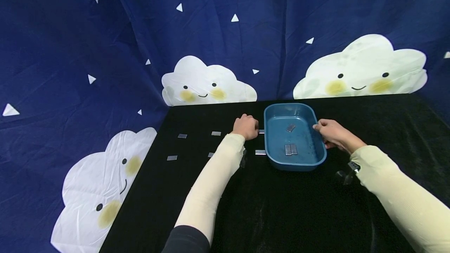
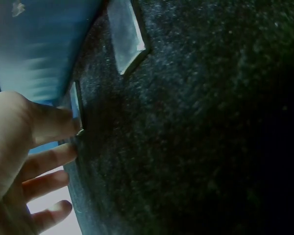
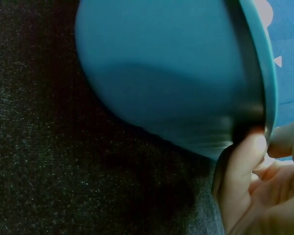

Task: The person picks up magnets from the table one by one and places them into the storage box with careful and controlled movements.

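Note:
A blue plastic basin (image 1: 295, 159) stands on the black cloth, with three small metal plates inside; one plate (image 1: 290, 128) lies apart from the other two. At its right side my right hand (image 1: 334, 132) pinches the rim, thumb on one face and fingers on the other, as the right wrist view shows. My left hand (image 1: 246, 127) is low over the cloth, left of the basin. Its thumb and fingers (image 2: 49, 159) reach to a metal plate (image 2: 76, 105) lying by the basin wall, the thumb overlapping its end. Another plate (image 2: 125, 36) lies nearer the left wrist camera.
More metal plates, such as one at the far left (image 1: 182, 136) and one nearer (image 1: 172, 158), lie in two rows left of the basin. My left forearm partly covers one plate (image 1: 210, 155). A blue curtain (image 1: 218, 38) with printed clouds hangs behind the table.

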A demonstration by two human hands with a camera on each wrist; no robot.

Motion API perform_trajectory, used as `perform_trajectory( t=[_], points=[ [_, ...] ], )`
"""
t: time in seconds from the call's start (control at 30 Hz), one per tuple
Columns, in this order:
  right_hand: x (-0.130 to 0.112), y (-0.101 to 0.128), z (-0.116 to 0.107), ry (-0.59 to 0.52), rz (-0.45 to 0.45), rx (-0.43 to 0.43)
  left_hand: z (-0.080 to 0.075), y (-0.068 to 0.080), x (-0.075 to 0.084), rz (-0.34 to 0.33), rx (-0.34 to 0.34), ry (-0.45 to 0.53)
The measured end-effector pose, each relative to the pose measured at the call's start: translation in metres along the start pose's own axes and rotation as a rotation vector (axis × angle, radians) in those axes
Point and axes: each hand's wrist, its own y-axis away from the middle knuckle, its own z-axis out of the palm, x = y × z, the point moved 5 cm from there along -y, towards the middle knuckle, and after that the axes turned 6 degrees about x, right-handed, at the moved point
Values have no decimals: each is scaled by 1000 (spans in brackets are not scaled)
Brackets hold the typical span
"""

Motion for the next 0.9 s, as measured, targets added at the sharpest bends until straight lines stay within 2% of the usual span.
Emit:
perform_trajectory(
  t=[0.5,0.9],
  points=[
    [1,-1,0,-11,-12,4,0,2,-1,11,7,-7],
    [2,-1,0,-2,0,17,6,0,-1,-32,42,47]
  ],
)
